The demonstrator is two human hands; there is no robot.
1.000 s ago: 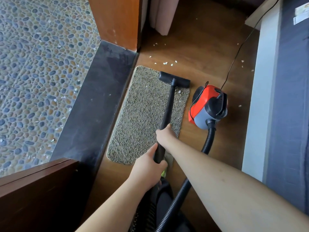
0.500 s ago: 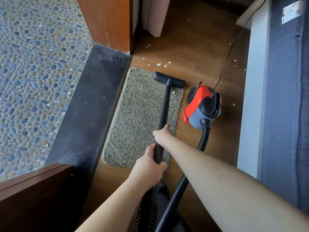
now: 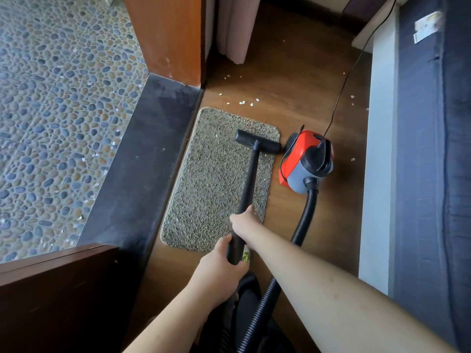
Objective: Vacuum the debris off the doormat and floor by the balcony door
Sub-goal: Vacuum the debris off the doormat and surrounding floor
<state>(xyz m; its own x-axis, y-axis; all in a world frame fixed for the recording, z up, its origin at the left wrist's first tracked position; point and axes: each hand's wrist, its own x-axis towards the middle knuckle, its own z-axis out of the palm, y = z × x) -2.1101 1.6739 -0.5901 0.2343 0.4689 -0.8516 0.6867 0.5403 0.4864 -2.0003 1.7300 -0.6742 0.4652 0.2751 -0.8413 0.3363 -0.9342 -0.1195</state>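
A grey-brown shaggy doormat (image 3: 211,184) lies on the wooden floor beside the dark door sill. The black vacuum wand (image 3: 248,184) slants across it, and its floor nozzle (image 3: 257,141) rests on the mat's far right part. My right hand (image 3: 243,219) grips the wand higher up. Lower down, my left hand (image 3: 221,266) holds the wand near its end. White debris bits (image 3: 242,102) lie on the floor just beyond the mat, and a few small flecks sit on the mat near the nozzle.
The red and grey vacuum body (image 3: 307,161) stands right of the mat, its ribbed hose (image 3: 303,220) curving back to me and its cord (image 3: 341,82) running away. A white-based blue bed (image 3: 428,149) bounds the right. A pebble-tiled balcony (image 3: 56,118), dark sill (image 3: 142,159), curtain (image 3: 235,26).
The nozzle has been pulled back from the mat's far edge towards me, onto the mat. Both hands kept their grip on the wand. The view shifted slightly.
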